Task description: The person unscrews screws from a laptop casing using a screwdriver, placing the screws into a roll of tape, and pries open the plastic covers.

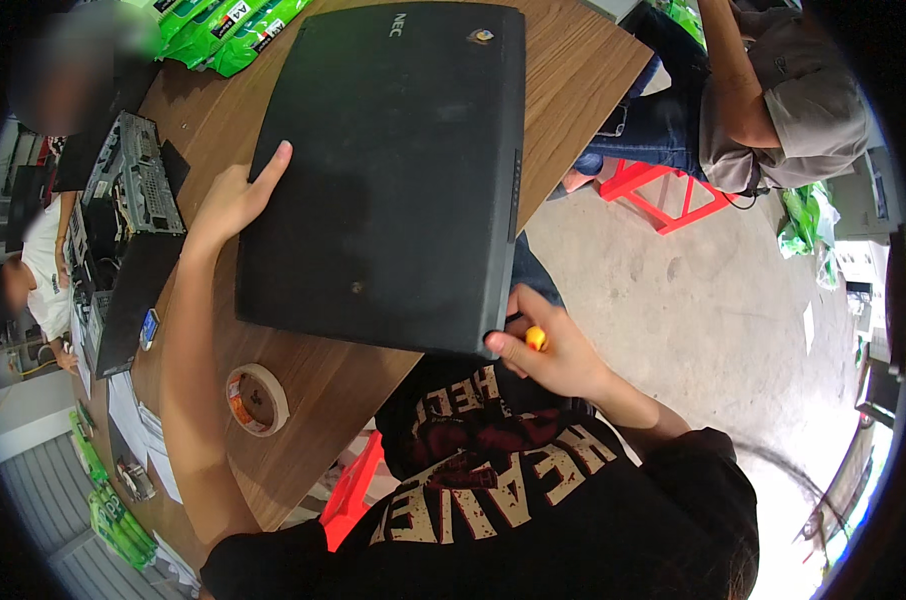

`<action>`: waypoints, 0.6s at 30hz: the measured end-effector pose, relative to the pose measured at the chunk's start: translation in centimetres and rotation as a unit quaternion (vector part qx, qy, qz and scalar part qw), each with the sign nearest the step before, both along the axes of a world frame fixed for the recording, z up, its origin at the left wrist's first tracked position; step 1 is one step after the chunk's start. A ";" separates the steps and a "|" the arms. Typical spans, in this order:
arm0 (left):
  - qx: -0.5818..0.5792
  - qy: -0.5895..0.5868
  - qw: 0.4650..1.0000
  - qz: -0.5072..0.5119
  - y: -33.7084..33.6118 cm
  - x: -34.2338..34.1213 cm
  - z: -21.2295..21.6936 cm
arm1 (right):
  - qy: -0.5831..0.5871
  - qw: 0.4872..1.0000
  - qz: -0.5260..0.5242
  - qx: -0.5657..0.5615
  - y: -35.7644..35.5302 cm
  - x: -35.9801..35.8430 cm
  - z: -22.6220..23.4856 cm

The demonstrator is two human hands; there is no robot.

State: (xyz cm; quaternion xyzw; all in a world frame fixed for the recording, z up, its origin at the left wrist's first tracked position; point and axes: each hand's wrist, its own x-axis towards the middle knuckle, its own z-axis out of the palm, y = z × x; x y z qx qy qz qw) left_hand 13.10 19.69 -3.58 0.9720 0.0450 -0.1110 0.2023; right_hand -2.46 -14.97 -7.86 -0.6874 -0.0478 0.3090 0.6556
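A closed black laptop (373, 190) is held over the wooden table, its lid facing up and its near right corner past the table's edge. My left hand (235, 205) grips its left edge, thumb on the lid, the other fingers mostly hidden beneath. At the near right corner, my right hand (558, 350) pinches the laptop with thumb and fingers. From the same right hand pokes the rounded end of a yellow-orange handle (537, 338), possibly a screwdriver's; the rest of it is hidden. The laptop's underside is out of sight.
On the table (313, 385) lies a roll of tape (257, 400). Opened computer cases (138, 180) stand at the left, with green paper packs (223, 35) at the far end. Another person (773, 100) sits at the right near a red stool (668, 195); others are at the left.
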 end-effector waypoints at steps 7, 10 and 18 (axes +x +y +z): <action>0.151 -0.016 0.988 -0.022 0.8 4.6 -0.4 | -0.141 0.988 0.061 0.001 5.6 -1.6 -0.7; 0.192 -0.042 0.978 -0.064 0.8 5.6 0.6 | -0.091 0.991 0.088 0.043 7.7 -1.4 -0.2; 0.398 -0.041 0.915 -0.048 -1.0 3.6 2.9 | -0.097 0.983 0.146 0.051 11.3 -1.4 -0.4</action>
